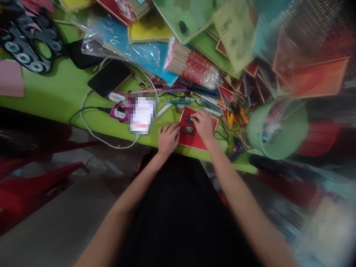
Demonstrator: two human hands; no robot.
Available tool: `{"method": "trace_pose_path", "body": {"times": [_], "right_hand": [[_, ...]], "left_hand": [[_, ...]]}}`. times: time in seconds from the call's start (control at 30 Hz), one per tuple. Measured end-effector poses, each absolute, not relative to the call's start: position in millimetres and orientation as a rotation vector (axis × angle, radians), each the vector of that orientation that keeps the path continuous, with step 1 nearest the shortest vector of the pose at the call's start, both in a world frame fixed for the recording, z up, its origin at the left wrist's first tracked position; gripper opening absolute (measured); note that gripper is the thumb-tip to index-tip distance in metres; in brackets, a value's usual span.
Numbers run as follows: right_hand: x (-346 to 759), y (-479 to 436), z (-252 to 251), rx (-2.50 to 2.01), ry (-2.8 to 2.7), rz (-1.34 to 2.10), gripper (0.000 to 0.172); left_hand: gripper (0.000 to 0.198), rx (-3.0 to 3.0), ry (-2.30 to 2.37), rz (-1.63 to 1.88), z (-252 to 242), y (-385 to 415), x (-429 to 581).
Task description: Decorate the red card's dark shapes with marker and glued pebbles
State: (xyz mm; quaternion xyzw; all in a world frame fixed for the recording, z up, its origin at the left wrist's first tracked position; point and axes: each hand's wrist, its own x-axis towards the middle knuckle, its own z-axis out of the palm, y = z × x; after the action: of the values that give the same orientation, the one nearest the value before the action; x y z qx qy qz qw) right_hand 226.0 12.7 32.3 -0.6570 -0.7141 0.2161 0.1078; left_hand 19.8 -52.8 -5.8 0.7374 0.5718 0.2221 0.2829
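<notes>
A red rectangular board (194, 139) with a pale edging lies at the front edge of the green table. Dark shapes and a small greyish round piece (190, 129) are on its face. My left hand (168, 138) rests at the board's left edge, fingers spread and bent a little. Over the board's upper part is my right hand (202, 124), its fingertips pinched together near the dark shapes; whatever they hold is too small to name.
A pixelated bright screen (143, 115) and a purple power socket (119, 112) with cables sit left. Orange-handled scissors (233, 120), a glue gun (237, 149) and a green basket (278, 129) stand right. Wrapped sticks (191, 65) and coloured boards lie behind.
</notes>
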Motion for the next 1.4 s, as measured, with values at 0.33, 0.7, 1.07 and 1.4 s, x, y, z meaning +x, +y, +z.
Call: {"method": "trace_pose_path", "body": {"times": [0.33,0.7,1.07,1.4], "right_hand": [[233,9,36,-1.914,-2.088,0.549,0.022],[235,17,29,-1.88,-2.149,0.64,0.015],[233,14,34,-1.892,-2.178,0.609,0.018],[272,-30,44,-2.051,-1.963,0.322,0.025]], "left_hand": [[0.035,1.998,1.536,0.605,-7,-53,21],[0.035,1.969,1.536,0.613,-7,-54,21],[0.035,2.003,1.54,0.607,-8,-53,21],[0.035,1.96,1.525,0.649,-10,-54,20]]}}
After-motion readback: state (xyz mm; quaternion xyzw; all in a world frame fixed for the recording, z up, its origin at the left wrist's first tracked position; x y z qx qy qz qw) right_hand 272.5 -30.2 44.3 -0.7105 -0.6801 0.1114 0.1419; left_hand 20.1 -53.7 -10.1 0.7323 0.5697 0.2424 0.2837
